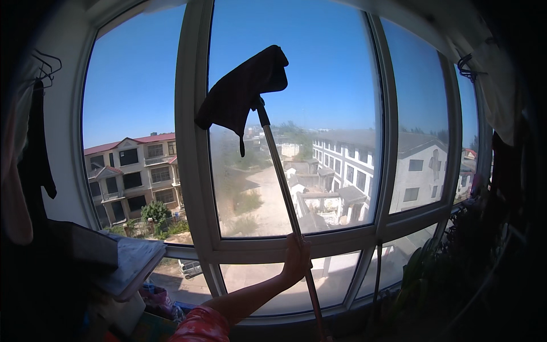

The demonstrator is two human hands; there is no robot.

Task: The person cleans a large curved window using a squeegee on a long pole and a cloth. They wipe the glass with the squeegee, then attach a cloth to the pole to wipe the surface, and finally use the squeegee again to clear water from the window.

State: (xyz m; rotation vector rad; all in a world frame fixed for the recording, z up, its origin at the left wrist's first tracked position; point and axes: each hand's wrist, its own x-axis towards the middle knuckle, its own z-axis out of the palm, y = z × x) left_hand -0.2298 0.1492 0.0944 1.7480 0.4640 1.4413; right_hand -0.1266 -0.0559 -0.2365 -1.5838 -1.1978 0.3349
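Observation:
My left hand [297, 258], at the end of an arm in a red patterned sleeve, is wrapped around the metal pole [280, 171] of a flat mop. The pole leans up and to the left in front of the window. At its top, the mop head is draped in a dark cloth [248, 85], one corner hanging down. That cloth overlaps the large middle window pane [333, 77] and the left upright of its frame [196, 141]. A whitish haze covers the pane's lower left. My right hand is out of view.
Papers or folders [132, 260] are stacked at the left, beside a dark box [85, 243]. Wire hangers [46, 68] and clothes hang at both sides. Leafy plants [421, 265] and a thin dark rod [377, 273] stand at the right.

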